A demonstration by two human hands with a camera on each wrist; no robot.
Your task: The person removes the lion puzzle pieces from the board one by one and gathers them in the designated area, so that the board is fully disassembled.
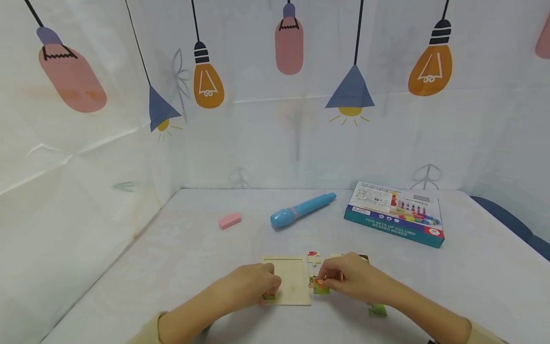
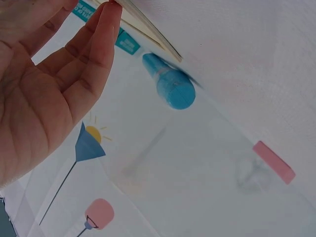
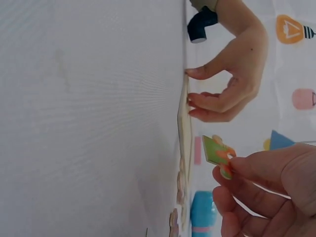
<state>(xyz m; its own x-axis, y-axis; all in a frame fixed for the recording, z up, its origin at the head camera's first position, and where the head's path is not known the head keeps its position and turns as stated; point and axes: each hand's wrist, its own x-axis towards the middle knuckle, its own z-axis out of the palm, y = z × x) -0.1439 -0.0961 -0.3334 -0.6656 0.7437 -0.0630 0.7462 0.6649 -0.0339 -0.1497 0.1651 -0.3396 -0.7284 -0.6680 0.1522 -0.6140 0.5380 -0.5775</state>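
At the left side of a shallow wooden puzzle tray (image 1: 292, 282) is my left hand (image 1: 249, 286), its thumb at the near edge and its curved fingertips on the tray. A puzzle piece with green (image 1: 269, 296) lies in the tray's near left corner, partly hidden by those fingers. My right hand (image 1: 354, 277) is just right of the tray and pinches a green and orange puzzle piece (image 3: 216, 150) between thumb and fingertips. Around the right hand lie other pieces, among them a red and cream one (image 1: 314, 258) beyond it and a green one (image 1: 378, 310) nearer me.
Farther back on the white-covered table lie a pink block (image 1: 229, 220), a blue tube-shaped thing with a rounded end (image 1: 301, 210) and a flat printed box (image 1: 395, 212). A white curtain with lamp drawings (image 1: 266, 134) stands behind. A dark blue chair back (image 1: 502, 217) shows at the right.
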